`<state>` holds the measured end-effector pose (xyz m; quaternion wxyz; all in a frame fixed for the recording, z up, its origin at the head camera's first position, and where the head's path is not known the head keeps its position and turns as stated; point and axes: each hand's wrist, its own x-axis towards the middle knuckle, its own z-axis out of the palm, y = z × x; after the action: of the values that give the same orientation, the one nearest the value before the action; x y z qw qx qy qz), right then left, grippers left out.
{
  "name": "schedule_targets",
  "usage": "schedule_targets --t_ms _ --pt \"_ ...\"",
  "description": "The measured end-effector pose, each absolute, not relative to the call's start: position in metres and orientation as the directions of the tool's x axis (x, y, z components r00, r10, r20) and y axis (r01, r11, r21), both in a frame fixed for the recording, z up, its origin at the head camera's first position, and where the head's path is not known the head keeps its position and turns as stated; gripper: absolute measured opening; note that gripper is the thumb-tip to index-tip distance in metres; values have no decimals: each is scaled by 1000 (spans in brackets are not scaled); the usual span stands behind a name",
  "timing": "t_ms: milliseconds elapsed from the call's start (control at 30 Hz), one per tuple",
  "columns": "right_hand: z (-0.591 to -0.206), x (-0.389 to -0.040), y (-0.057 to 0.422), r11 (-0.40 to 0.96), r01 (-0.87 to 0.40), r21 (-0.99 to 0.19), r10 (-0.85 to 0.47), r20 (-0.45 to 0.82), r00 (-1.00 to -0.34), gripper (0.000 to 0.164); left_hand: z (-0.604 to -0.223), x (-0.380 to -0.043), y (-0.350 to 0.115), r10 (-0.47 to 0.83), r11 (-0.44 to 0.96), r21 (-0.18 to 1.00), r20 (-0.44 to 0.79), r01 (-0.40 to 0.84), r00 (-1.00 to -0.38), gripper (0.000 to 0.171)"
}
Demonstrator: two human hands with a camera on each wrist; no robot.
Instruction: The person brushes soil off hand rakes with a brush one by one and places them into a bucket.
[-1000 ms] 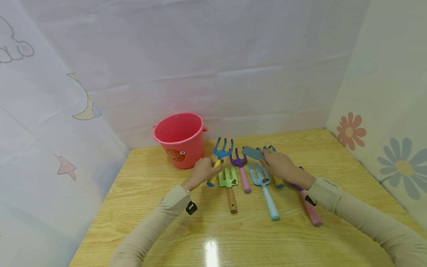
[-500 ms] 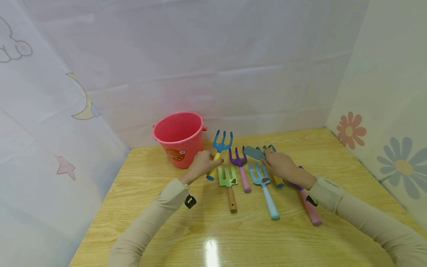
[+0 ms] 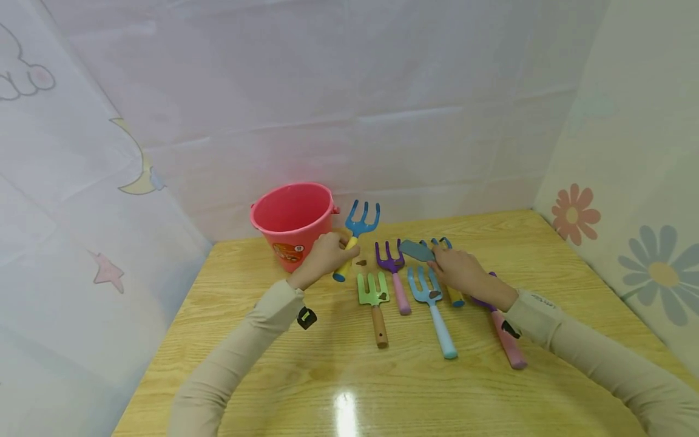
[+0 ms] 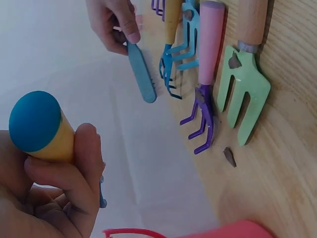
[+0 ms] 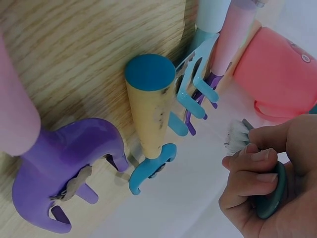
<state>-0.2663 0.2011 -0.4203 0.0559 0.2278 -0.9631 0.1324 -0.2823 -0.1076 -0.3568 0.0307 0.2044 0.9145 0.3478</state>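
Note:
My left hand (image 3: 323,255) grips the yellow handle of a hand fork (image 3: 360,228) with blue tines, raised beside the pink bucket. In the left wrist view the blue end of its handle (image 4: 34,121) faces the camera. Pinched in my right hand (image 3: 457,270) is a small teal brush (image 3: 417,250); its whitish bristles (image 5: 238,138) show in the right wrist view. Below that hand lies another yellow-handled fork (image 3: 455,297), partly hidden by it. Next to it are a light-blue fork (image 3: 440,328) and a purple fork with a pink handle (image 3: 401,294), both bearing brown bits.
The pink bucket (image 3: 306,243) stands at the back left of the wooden table (image 3: 246,376). A green fork with a wooden handle (image 3: 379,321) lies near the middle, a second pink-handled purple fork (image 3: 510,346) under my right wrist. One brown bit (image 3: 361,263) lies on the table.
My left hand has lifted the yellow-handled fork up and slightly left, toward the bucket, exposing the brown bit on the table. My right hand holds the brush almost still.

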Motion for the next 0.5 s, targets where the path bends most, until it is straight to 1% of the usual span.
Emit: schedule_targets --t_ms 167,300,367,500 --pt "-423 -267 202 865 -457 -205 -429 168 -887 38 -346 -286 -114 396 667 632 149 395 -906 29" --pt "-424 -266 203 867 -451 -212 -423 164 -891 32 -335 -287 -120 381 688 593 194 418 -904 33" --pt "-423 -266 203 868 -446 -221 -418 160 -894 28 -330 -288 -123 366 707 580 191 406 -911 36" --pt "-422 -266 203 869 -439 -227 -414 152 -897 29 -322 -291 -130 321 741 568 167 357 -932 43"
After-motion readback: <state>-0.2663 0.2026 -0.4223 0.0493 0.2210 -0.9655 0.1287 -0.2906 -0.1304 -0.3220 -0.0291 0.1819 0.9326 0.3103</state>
